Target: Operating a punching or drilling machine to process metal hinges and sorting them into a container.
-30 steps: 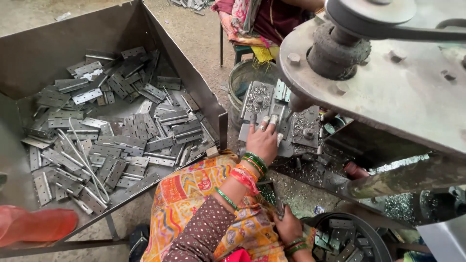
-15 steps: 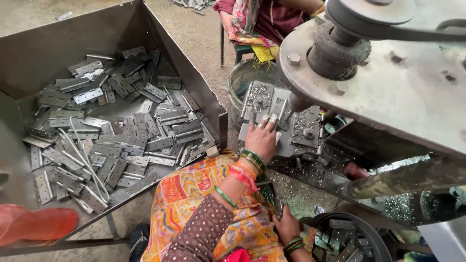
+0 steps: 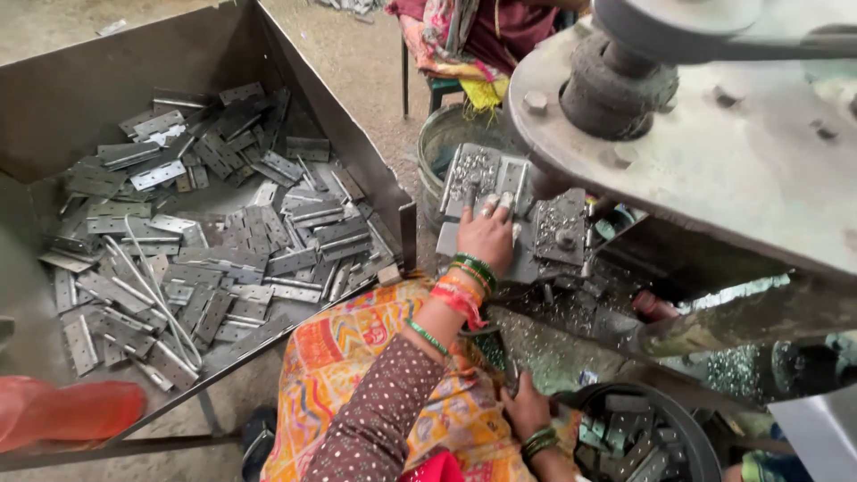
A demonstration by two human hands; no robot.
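Observation:
My left hand (image 3: 486, 239), with bangles on the wrist, lies on the grey metal die block (image 3: 500, 183) of a press, fingertips pushed against a small metal piece at its middle. Whether the fingers grip that piece is hidden. My right hand (image 3: 528, 412) is low by my lap, closed around a dark flat metal piece (image 3: 491, 353). It sits beside a round bucket (image 3: 687, 428) holding several hinge plates. Metal chips litter the press bed (image 3: 571, 335).
A large sheet-metal bin (image 3: 375, 170) on my left holds a heap of grey hinge plates (image 3: 205, 250). The press body and its pulley (image 3: 714, 152) overhang at the right. A green tub (image 3: 437, 147) stands behind the die, and another person sits beyond it.
My left hand has slid a little farther forward over the die block. My right hand has stayed by my lap.

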